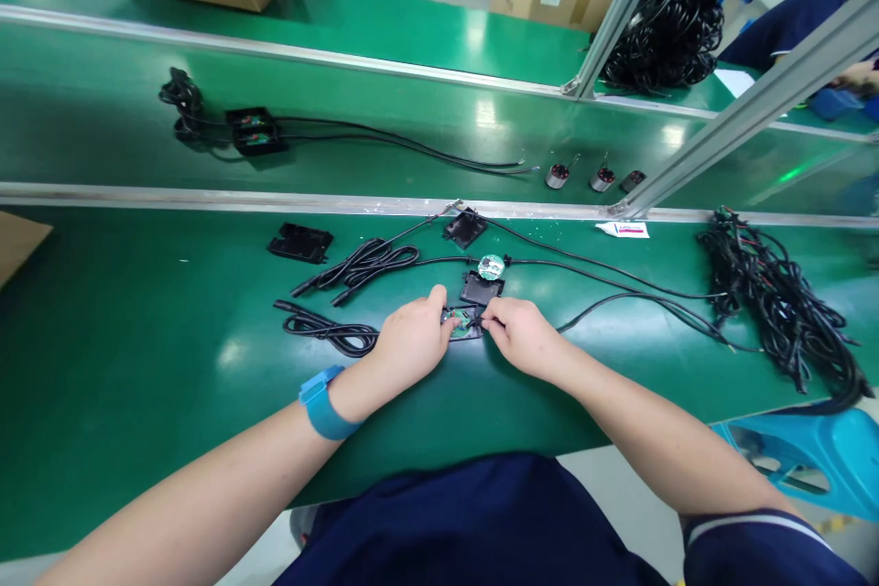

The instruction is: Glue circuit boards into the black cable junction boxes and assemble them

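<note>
A small black plastic case [470, 335] with a green circuit board [460, 324] inside lies between my hands on the green bench. My left hand [412, 334] is closed on its left end, thumb over the board, and wears a blue wrist strap [322, 403]. At the right end, my right hand [526, 339] pinches the black cable [583, 316] where it enters the case. A coiled black cable [330, 330] runs out beside my left hand. Just beyond the case are a black cover [482, 287] and a round circuit board [491, 267] joined to cables.
More black covers [300, 243] and looped cables [374, 263] lie farther back. A cable heap [775, 293] is at right, near a white tube [623, 229]. Metal rails [275, 195] and a slanted post [721, 128] border the bench. Another person's sleeve [797, 23] shows at upper right.
</note>
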A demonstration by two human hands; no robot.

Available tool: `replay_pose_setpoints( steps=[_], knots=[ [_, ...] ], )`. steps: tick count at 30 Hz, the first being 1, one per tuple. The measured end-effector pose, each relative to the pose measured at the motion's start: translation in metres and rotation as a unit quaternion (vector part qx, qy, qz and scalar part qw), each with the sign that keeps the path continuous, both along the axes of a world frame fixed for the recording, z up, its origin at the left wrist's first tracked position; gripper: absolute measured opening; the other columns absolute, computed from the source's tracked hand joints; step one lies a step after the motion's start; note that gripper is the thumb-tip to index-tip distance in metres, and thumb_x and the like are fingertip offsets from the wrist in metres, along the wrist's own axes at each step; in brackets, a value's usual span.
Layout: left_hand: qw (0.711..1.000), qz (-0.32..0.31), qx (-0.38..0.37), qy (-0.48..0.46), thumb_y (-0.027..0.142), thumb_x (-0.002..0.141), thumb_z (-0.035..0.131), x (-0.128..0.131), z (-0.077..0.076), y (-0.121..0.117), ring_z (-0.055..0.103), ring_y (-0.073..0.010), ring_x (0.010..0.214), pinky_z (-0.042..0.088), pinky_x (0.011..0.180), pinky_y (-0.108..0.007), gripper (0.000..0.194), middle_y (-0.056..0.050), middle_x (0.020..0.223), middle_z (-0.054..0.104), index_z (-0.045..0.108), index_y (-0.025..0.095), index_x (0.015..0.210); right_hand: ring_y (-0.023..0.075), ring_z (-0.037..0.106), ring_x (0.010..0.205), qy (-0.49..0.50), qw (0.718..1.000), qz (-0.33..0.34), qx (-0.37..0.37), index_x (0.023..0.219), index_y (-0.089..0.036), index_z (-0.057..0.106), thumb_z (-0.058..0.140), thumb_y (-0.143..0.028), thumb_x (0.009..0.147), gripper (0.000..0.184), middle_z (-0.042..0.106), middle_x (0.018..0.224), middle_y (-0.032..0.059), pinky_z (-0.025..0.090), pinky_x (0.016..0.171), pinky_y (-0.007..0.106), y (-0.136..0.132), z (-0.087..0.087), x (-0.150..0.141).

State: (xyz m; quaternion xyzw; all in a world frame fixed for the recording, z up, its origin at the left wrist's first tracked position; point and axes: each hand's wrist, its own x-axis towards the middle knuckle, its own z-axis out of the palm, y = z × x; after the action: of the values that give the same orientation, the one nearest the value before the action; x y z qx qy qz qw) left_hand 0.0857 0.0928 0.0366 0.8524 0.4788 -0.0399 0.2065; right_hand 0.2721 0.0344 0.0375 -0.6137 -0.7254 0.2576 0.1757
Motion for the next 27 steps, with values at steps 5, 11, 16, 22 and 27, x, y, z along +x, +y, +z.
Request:
replay_pose_setpoints(
  steps=[5, 11, 16, 22, 27],
  knots=[
    [1.000, 0.008, 0.004, -0.003, 0.034, 0.096, 0.050, 0.001, -0.001, -0.002, 0.069, -0.0290, 0.090, 0.048, 0.069, -0.035, 0.020, -0.009, 0.098, 0.071, 0.047, 0.019, 0.109, 0.0139, 0.054, 0.067, -0.035, 0.999, 0.004, 0.009, 0.082, -0.016, 0.059, 0.051, -0.013, 0.092, 0.014, 0.062, 0.074, 0.0028, 0.038, 0.067, 0.024, -0.002, -0.007, 0.001],
    [1.000, 0.021, 0.003, -0.007, 0.034, 0.096, 0.050, 0.001, -0.003, -0.004, 0.069, -0.0284, 0.089, 0.049, 0.070, -0.035, 0.021, -0.009, 0.095, 0.070, 0.047, 0.018, 0.109, 0.0187, 0.060, 0.073, -0.226, 0.970, 0.075, -0.056, 0.091, -0.015, 0.064, 0.043, -0.013, 0.094, 0.021, 0.066, 0.084, 0.0091, 0.038, 0.066, 0.028, 0.007, 0.013, -0.012],
    [1.000, 0.009, 0.004, -0.004, 0.033, 0.096, 0.049, 0.001, -0.001, -0.003, 0.069, -0.0292, 0.091, 0.050, 0.071, -0.036, 0.022, -0.011, 0.097, 0.070, 0.047, 0.017, 0.111, 0.0222, 0.064, 0.075, -0.303, 0.936, 0.119, -0.132, 0.098, -0.012, 0.067, 0.046, -0.007, 0.088, 0.024, 0.069, 0.088, 0.0135, 0.040, 0.065, 0.031, 0.019, 0.032, -0.026],
    [1.000, 0.008, -0.010, -0.003, 0.032, 0.095, 0.049, 0.002, 0.006, -0.002, 0.070, -0.0309, 0.091, 0.050, 0.072, -0.037, 0.026, -0.014, 0.097, 0.071, 0.047, 0.015, 0.114, 0.0272, 0.058, 0.099, -0.288, 0.953, 0.093, -0.003, 0.120, -0.009, 0.065, 0.046, -0.017, 0.097, 0.031, 0.063, 0.112, 0.0191, 0.046, 0.085, 0.038, -0.007, 0.028, -0.022],
    [1.000, 0.016, -0.012, -0.017, 0.032, 0.095, 0.049, 0.001, 0.006, -0.002, 0.070, -0.0310, 0.090, 0.050, 0.072, -0.038, 0.026, -0.014, 0.099, 0.071, 0.049, 0.015, 0.114, 0.0300, 0.053, 0.109, -0.248, 0.964, 0.087, 0.048, 0.131, -0.019, 0.064, 0.054, -0.037, 0.097, 0.039, 0.051, 0.137, 0.0192, 0.047, 0.088, 0.044, -0.021, 0.007, -0.020]
  ],
)
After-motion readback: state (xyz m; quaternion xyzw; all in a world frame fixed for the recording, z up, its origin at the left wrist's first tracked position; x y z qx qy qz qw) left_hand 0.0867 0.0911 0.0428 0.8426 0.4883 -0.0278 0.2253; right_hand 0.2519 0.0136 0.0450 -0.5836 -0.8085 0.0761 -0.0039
